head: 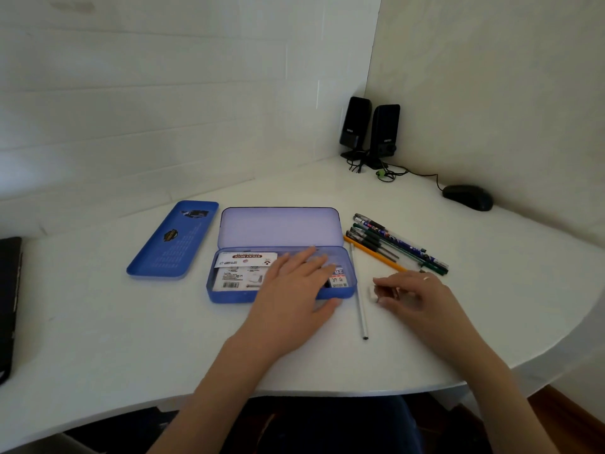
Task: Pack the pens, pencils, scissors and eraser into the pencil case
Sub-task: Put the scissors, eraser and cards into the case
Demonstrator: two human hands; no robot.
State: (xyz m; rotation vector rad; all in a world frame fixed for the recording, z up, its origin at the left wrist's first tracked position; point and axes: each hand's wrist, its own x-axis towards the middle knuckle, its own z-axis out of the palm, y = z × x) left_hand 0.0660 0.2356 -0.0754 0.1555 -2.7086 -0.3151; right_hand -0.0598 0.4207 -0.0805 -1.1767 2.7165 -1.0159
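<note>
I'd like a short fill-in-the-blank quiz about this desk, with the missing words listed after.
1. The left hand rests flat over the open ____ case.
2. The right hand pinches a small white ____.
3. The pens lie to the ____ of the case.
4. Two black ____ stand in the far corner, near the mouse.

Missing words: blue; eraser; right; speakers

Pencil case (229, 294): blue tin, lid open, upright.
Pens (401, 244): bundled right of case.
Orange pencil (376, 254): beside pens.
Silver pencil (360, 299): alongside case.
Eraser (372, 293): white, near silver pencil.
</note>
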